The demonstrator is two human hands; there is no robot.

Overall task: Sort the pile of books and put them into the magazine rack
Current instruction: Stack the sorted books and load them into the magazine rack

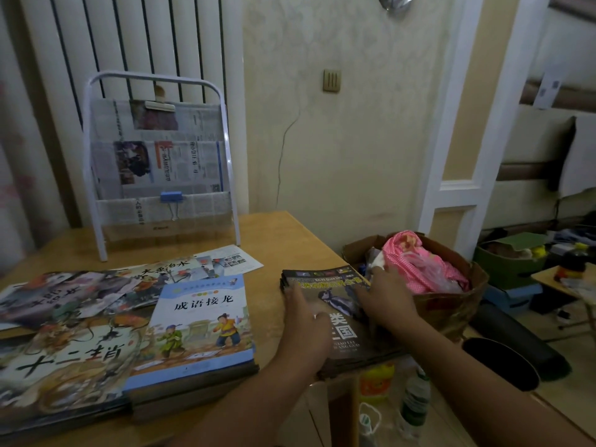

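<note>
My left hand (304,321) lies flat, fingers relaxed, on the dark stack of books (338,314); my right hand (388,304) rests loosely open on its far side, fingertips past its edge. Both palms hide much of the cover, and I cannot count the books beneath. The stack overhangs the worktop (283,240) corner. Left of my hands lie one blue book (200,321) and overlapping picture books (64,343), cut off. Bare worktop separates them. Beyond stands one magazine rack (158,162).
</note>
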